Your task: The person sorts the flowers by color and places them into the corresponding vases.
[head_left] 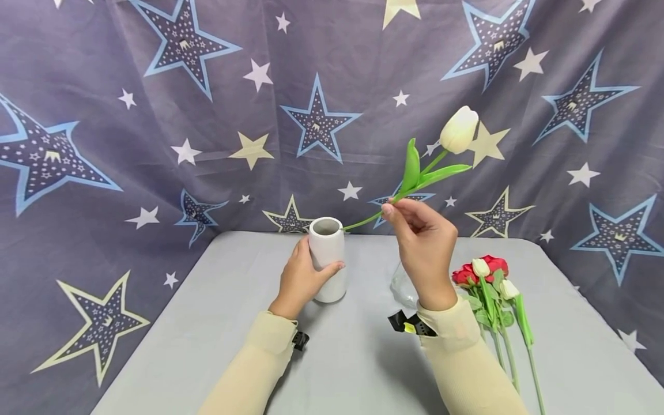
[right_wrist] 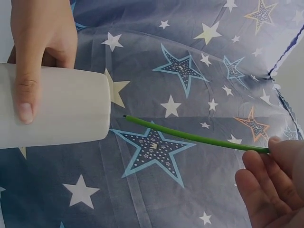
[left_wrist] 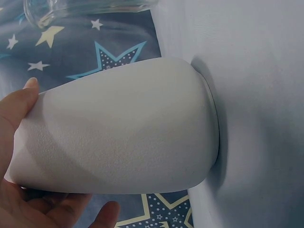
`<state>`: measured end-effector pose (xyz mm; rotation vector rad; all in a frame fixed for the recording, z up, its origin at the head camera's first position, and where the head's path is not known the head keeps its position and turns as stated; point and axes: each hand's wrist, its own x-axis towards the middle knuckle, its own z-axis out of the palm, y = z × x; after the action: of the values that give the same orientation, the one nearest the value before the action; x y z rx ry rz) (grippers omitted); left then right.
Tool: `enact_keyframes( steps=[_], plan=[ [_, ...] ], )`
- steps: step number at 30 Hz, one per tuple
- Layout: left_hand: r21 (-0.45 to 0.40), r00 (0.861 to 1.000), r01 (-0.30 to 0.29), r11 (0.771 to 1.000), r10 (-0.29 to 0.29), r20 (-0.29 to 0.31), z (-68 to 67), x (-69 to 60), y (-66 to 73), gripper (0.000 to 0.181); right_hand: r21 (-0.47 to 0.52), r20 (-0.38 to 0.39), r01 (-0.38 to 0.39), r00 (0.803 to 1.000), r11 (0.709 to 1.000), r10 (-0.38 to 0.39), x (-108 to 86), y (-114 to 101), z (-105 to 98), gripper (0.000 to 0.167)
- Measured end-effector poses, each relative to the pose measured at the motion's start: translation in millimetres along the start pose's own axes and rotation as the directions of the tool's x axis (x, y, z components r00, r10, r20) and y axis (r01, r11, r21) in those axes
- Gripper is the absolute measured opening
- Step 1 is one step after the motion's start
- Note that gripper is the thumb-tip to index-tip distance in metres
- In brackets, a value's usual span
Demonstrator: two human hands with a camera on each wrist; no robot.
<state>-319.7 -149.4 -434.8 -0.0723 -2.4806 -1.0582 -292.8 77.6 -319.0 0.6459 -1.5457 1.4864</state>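
A white vase [head_left: 328, 271] stands upright on the grey table, its mouth facing up. My left hand [head_left: 303, 276] grips it from the left side, thumb across the front; in the left wrist view the fingers curl round its upper part. Between thumb and fingertips my right hand [head_left: 427, 245] pinches the green stem of a white tulip [head_left: 459, 129]. The tulip slants, bloom up to the right and stem end down to the left. In the right wrist view the stem's bare tip [right_wrist: 125, 116] is close to the vase's rim, outside the mouth.
Red flowers [head_left: 495, 265] and white tulips [head_left: 509, 290] lie on the right side of the table [head_left: 171, 357], stems toward the front. A clear glass vessel [head_left: 402, 286] is partly hidden behind my right hand. A star-patterned curtain [head_left: 321, 52] hangs behind the table.
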Motion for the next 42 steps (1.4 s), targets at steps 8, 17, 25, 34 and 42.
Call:
enact_keyframes(
  steps=[8, 17, 25, 34, 42],
  plan=[
    [0.006, 1.000, 0.001, 1.000, -0.001, -0.006, 0.8, 0.7, -0.3, 0.097, -0.080, 0.048, 0.011, 0.999, 0.997, -0.007, -4.9, 5, 6, 0.010],
    [0.002, 1.000, 0.002, 1.000, -0.002, -0.001, 1.4, -0.8, -0.4, 0.097, -0.123, 0.074, -0.016, 0.997, 0.992, 0.026, -12.2, 12, 12, 0.012],
    [0.005, 1.000, 0.004, 1.000, -0.004, 0.000, 1.8, 0.3, -1.0, 0.097, -0.162, 0.077, -0.017, 0.997, 0.987, 0.029, -14.4, 1, 22, 0.009],
    [-0.014, 1.000, 0.006, 1.000, -0.006, 0.001, 0.3, -1.0, 1.0, 0.096, -0.142, 0.092, -0.013, 0.995, 0.990, 0.026, -16.3, -10, 29, 0.008],
    [-0.017, 1.000, -0.008, 1.000, 0.008, -0.008, 0.5, -1.1, 1.0, 0.094, -0.143, 0.132, -0.017, 0.991, 0.990, 0.036, -23.6, 13, 34, 0.008]
  ],
)
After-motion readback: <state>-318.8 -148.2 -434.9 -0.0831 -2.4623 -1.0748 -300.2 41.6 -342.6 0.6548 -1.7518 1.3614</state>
